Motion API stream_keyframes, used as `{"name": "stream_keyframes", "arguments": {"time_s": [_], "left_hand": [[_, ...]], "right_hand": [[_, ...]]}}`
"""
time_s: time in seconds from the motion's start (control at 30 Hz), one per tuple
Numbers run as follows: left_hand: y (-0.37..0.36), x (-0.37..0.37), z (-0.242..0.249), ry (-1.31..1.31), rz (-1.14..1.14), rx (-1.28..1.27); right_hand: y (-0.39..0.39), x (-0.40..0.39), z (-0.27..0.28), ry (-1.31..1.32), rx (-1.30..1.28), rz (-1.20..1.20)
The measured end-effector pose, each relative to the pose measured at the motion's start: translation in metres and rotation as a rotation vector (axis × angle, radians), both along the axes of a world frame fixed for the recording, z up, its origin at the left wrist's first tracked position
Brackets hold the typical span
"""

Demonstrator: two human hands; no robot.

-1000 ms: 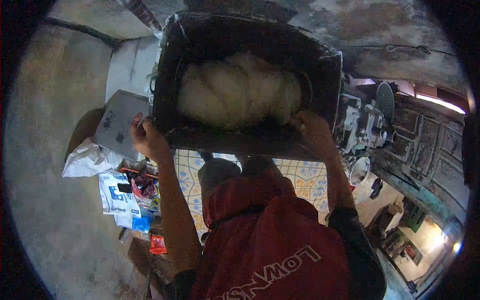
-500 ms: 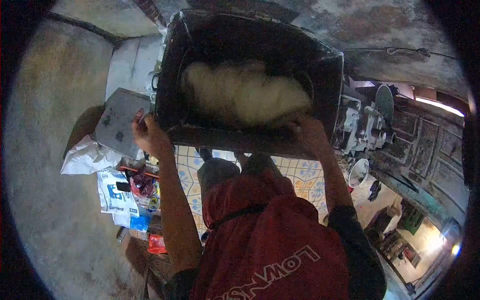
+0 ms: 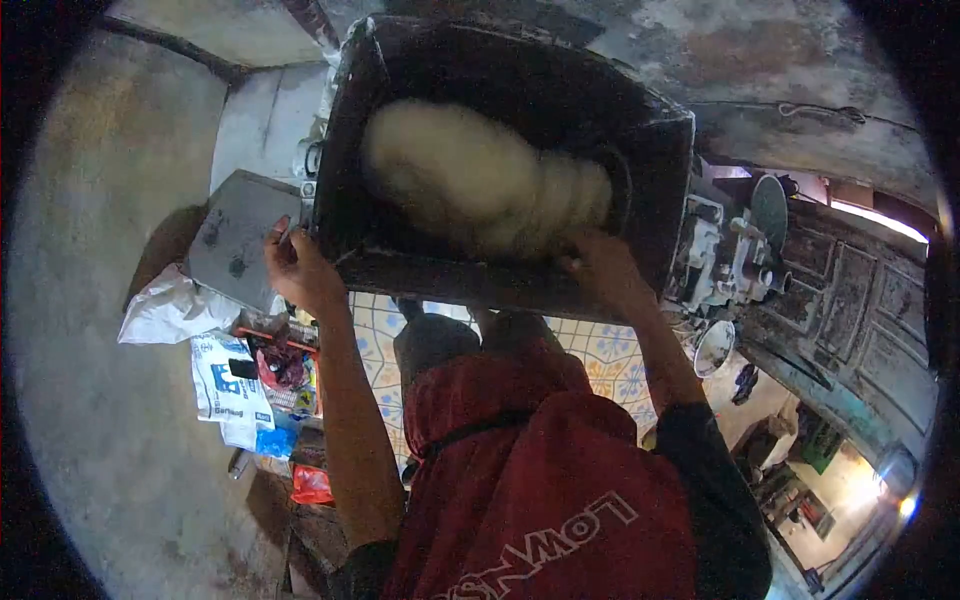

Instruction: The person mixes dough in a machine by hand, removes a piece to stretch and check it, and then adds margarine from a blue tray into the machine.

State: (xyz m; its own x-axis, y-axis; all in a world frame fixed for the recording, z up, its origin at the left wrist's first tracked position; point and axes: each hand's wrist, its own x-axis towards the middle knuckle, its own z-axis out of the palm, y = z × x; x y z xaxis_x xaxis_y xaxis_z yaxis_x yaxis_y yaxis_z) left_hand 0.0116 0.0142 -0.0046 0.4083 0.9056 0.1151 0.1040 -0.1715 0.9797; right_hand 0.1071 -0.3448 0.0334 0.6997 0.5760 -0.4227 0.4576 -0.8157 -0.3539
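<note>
A pale mass like dough (image 3: 460, 180), blurred by motion, lies inside a dark metal trough (image 3: 500, 285) in front of me. My right hand (image 3: 600, 268) reaches over the near rim, beside the lower right of the mass; its fingertips are blurred and partly hidden. My left hand (image 3: 300, 268) is at the trough's near left corner, its fingers bent around a small part there that I cannot make out.
Machine parts (image 3: 730, 255) are mounted on the trough's right side. A grey board (image 3: 240, 240) sits at its left. Below are a white sack (image 3: 170, 310), a printed bag (image 3: 225, 385), a red packet (image 3: 312, 485) and a white bucket (image 3: 714, 348).
The pale mass has shifted and changed shape, its left part now higher and bulkier. My right hand has moved slightly left and inward. My left hand has stayed at the corner.
</note>
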Motion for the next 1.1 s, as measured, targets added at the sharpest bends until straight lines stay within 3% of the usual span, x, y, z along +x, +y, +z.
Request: {"name": "stream_keyframes", "arguments": {"time_s": [0.1, 0.2, 0.4, 0.6, 0.7, 0.8, 0.9, 1.0, 1.1], "left_hand": [[-0.003, -0.001, 0.007, 0.023, 0.0, -0.082], [-0.005, 0.0, 0.013, 0.063, 0.004, 0.025], [-0.007, 0.004, 0.014, 0.051, 0.042, -0.037], [-0.001, -0.001, 0.002, 0.053, 0.011, -0.028], [0.002, -0.001, -0.005, 0.048, 0.03, -0.085], [0.0, -0.001, 0.002, 0.04, 0.007, -0.094], [0.003, -0.005, -0.005, -0.034, -0.015, -0.096], [-0.001, 0.001, 0.009, 0.178, 0.055, 0.007], [0.004, -0.001, 0.002, 0.19, 0.044, 0.048]], "right_hand": [[0.015, 0.007, -0.013, -0.007, 0.113, 0.09], [0.029, 0.024, -0.014, 0.014, 0.226, 0.029], [0.014, 0.047, 0.002, -0.03, 0.157, -0.103], [-0.013, 0.04, -0.01, -0.204, 0.024, 0.044], [0.006, 0.03, -0.007, -0.045, 0.108, 0.059], [0.036, 0.014, -0.026, -0.054, 0.021, 0.393], [0.051, 0.029, -0.04, -0.027, 0.065, 0.345], [0.039, 0.059, -0.044, -0.178, 0.154, 0.193], [0.045, 0.079, -0.005, -0.041, -0.01, -0.036]]}}
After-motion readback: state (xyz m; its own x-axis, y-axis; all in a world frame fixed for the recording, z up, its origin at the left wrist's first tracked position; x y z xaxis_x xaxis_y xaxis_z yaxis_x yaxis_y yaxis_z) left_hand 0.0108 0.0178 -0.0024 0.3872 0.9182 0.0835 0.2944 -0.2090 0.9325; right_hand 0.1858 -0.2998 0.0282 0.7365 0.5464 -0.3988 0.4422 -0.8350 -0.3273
